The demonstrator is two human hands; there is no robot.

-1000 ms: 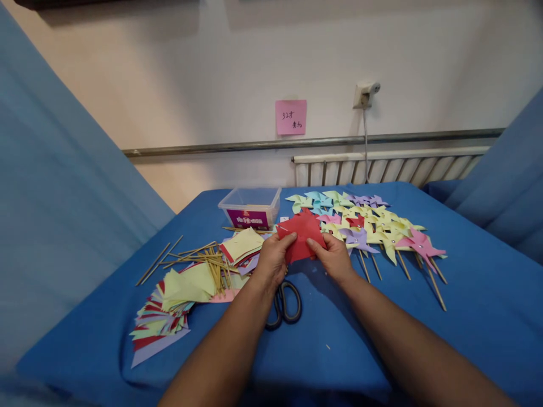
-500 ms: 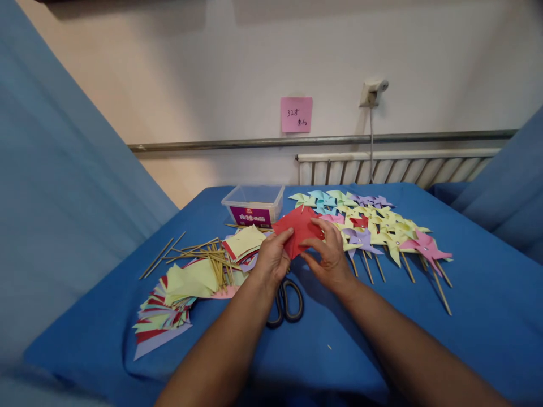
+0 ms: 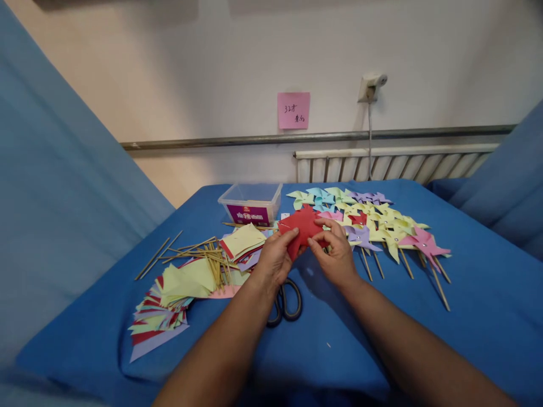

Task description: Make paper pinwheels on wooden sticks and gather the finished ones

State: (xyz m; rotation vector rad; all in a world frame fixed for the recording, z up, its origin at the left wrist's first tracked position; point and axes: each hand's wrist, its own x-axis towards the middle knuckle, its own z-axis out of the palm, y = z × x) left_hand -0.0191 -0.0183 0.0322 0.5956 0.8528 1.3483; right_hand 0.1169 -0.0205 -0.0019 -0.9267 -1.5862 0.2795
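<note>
A red paper sheet with slits [image 3: 306, 224] is held up between both hands over the middle of the table. My left hand [image 3: 276, 254] pinches its lower left part, thumb on top. The fingers of my right hand [image 3: 335, 249] are closed at its right edge. Below the hands lie scissors with black handles [image 3: 292, 305], their blades hidden by my left wrist. Finished paper pinwheels on sticks [image 3: 394, 234] in yellow, purple, pink, red and blue lie to the right of my right hand. Left of my left hand is a stack of cut paper squares [image 3: 242, 243].
A clear plastic box with a purple label [image 3: 250, 204] stands at the back. Thin wooden sticks [image 3: 212, 257] lie left, across a fanned pile of coloured paper [image 3: 163, 319]. Behind the blue-covered table [image 3: 365, 350] are a radiator [image 3: 394, 164] and a rail [image 3: 237, 139].
My right hand's fingers, spread apart before, have closed in on the red paper's right edge. The red paper has turned slightly. The whole view has shifted a little.
</note>
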